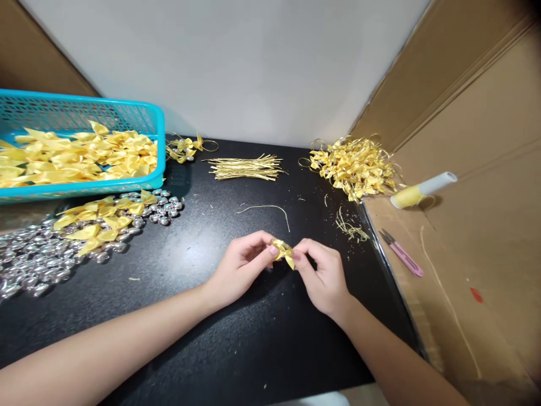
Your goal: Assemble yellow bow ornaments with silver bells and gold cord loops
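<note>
Between my two hands, a small yellow satin ribbon bow point(284, 252) is held above the black tabletop. My left hand point(243, 262) pinches the bow's left side between thumb and fingers. On its right side, the thumb and fingertips of my right hand point(321, 274) close on the bow's edge. Just beyond my hands lies a single thin gold cord point(270, 207), bent at one end. Farther back sits a bundle of straight gold ties point(245, 167). Whatever is behind the bow is hidden by my fingers.
A turquoise basket point(162, 141) of yellow bows stands left. Silver heart-shaped beads point(38, 254) lie before it, some under loose bows point(99, 223). Finished-looking bows with gold loops point(355, 166) are heaped back right, near cord scraps point(350, 225), a pink-handled cutter point(401, 254) and a tube point(422, 190).
</note>
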{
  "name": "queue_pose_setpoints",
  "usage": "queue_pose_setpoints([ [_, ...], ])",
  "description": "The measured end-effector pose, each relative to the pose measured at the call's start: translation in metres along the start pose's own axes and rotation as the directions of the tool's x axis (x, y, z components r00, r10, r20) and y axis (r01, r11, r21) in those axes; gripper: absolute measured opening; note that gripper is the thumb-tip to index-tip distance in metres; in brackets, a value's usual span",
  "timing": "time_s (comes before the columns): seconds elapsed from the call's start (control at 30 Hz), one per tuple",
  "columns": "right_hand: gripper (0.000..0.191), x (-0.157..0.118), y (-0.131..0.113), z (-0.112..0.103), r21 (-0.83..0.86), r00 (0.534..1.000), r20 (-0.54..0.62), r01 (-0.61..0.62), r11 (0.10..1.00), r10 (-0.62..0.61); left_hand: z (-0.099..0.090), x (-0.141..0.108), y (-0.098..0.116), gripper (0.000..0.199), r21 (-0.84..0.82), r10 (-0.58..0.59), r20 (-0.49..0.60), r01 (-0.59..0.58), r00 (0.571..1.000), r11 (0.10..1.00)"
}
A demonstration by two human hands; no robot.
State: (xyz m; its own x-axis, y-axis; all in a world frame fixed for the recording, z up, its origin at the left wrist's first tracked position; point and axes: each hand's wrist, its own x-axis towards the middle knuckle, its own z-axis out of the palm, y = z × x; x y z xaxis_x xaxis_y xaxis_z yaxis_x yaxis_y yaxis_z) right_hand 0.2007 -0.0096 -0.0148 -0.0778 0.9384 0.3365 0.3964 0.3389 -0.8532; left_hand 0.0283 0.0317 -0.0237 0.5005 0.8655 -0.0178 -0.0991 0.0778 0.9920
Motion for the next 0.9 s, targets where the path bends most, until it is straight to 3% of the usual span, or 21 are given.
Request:
queue_pose_setpoints([
  [0.13,0.033,0.0001,0.0025,0.0038,0.178,0.973,0.071,-0.227,0.957,0.218,0.0005,0.0038,-0.0009,0.018,-0.023,-0.079,-0.074,0.077,0.994,0.997],
  [0.27,0.021,0.0007,0.0038,0.0072,0.223,0.952,0.128,-0.301,0.927,0.279,0.0000,0.0057,-0.0048,0.017,-0.086,-0.123,-0.132,0.112,0.984,0.990],
  [0.47,0.024,0.0013,0.0052,0.0104,0.228,0.898,0.215,-0.428,0.875,0.383,-0.0003,0.0068,-0.0051,0.020,-0.111,-0.152,-0.159,0.136,0.975,0.985],
  [0.63,0.027,0.0030,0.0054,0.0065,0.265,0.897,0.246,-0.427,0.864,0.368,-0.0012,0.0069,-0.0038,0.019,-0.049,-0.134,-0.145,0.128,0.980,0.991],
  [0.8,0.030,0.0027,0.0063,0.0048,0.172,0.919,0.176,-0.381,0.908,0.352,-0.0004,0.0058,-0.0029,0.018,-0.003,-0.123,-0.123,0.124,0.985,0.992],
  [0.9,0.028,0.0025,0.0086,0.0076,0.216,0.919,0.158,-0.389,0.896,0.361,0.0001,0.0062,-0.0036,0.018,-0.025,-0.128,-0.135,0.125,0.983,0.992],
])
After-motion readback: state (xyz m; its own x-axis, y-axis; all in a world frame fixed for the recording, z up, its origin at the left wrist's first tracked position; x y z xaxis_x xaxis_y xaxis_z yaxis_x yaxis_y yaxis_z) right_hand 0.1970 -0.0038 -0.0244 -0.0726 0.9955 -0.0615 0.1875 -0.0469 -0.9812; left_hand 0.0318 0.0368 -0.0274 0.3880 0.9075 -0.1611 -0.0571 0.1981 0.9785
